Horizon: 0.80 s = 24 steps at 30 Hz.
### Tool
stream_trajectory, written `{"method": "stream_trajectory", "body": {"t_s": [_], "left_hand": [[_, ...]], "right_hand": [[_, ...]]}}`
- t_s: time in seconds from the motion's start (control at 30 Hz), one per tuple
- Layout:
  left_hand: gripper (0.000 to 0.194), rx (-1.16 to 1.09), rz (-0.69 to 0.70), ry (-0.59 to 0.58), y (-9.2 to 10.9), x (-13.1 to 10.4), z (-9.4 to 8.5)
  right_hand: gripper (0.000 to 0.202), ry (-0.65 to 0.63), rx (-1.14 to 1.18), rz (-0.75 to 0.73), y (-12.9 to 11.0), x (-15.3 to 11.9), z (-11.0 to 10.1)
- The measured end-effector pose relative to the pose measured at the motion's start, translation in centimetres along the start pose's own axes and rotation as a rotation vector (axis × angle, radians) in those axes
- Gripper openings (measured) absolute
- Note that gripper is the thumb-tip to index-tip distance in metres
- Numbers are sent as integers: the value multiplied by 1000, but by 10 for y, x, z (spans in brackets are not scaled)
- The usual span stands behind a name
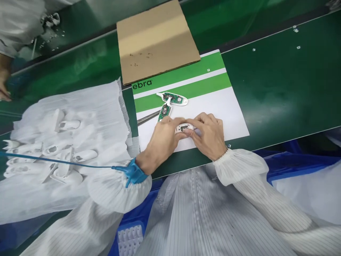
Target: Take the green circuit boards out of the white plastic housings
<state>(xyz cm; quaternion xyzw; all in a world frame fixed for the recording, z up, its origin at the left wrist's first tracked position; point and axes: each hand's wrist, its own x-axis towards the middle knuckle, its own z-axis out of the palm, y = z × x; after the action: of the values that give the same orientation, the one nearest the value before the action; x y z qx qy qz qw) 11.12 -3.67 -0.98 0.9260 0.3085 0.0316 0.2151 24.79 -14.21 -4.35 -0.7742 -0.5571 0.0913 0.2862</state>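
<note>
Between the fingertips of both hands is a small white plastic device housing [183,127] with a dark opening in its upper face. My left hand [164,136] is closed on one end of it, and my right hand [209,135] pinches the other end. Just beyond my left hand lie two white half-shells with green circuit boards, one placed crosswise [174,99] and one pointing toward me [164,111], partly hidden by the hand. Metal tweezers [149,117] lie left of them. All this is over a white and green printed sheet [226,117].
At left, several white plastic shells [85,155] lie on white foam wrap [106,103]. Cardboard [160,39] sits behind the sheet. A blue wrist strap [135,173] on my left wrist trails a cord leftward. Another person's hand [4,83] shows at far left. Tiny white pieces dot the green table [279,85].
</note>
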Motion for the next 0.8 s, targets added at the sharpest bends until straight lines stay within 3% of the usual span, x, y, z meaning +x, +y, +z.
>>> {"method": "stream_trajectory", "body": {"t_s": [0.07,0.2,0.33,0.47,0.6,0.8], "left_hand": [[53,-86,-16,9,-1,0,-4],[30,-176,58,16,0,-1,2],[30,-211,-2,125,0,-4,19],[31,-226,41,183,-3,-4,29],[32,-242,117,135,-10,0,21],[40,-307,122,78,-11,0,6]], "right_hand": [[34,16,-31,-12,-4,0,5],[32,48,-48,2,-6,-4,11],[30,95,-9,44,-10,-8,16],[30,105,-13,52,-11,-9,22],[30,101,-40,30,-5,-6,21],[28,46,-53,-14,4,-2,12]]}}
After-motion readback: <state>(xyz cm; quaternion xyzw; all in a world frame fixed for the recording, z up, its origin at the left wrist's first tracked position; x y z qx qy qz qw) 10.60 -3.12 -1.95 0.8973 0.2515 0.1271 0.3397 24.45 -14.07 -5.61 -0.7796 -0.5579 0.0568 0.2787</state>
